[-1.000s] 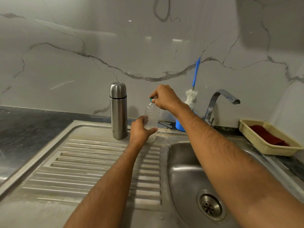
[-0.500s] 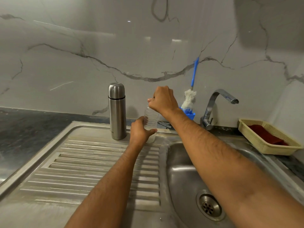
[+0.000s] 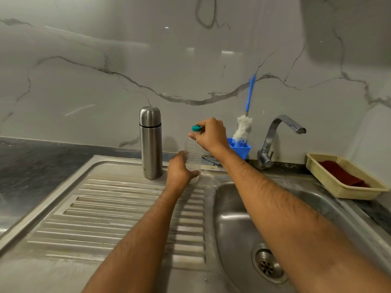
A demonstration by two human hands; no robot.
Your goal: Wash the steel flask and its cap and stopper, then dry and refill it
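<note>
left hand gripping water bottle, right hand pinching teal cap; risks tipping, spilling.

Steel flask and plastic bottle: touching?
Apart. The head view shows a strip of drainboard and wall between the steel flask and the plastic bottle, which the left hand grips near its base.
</note>
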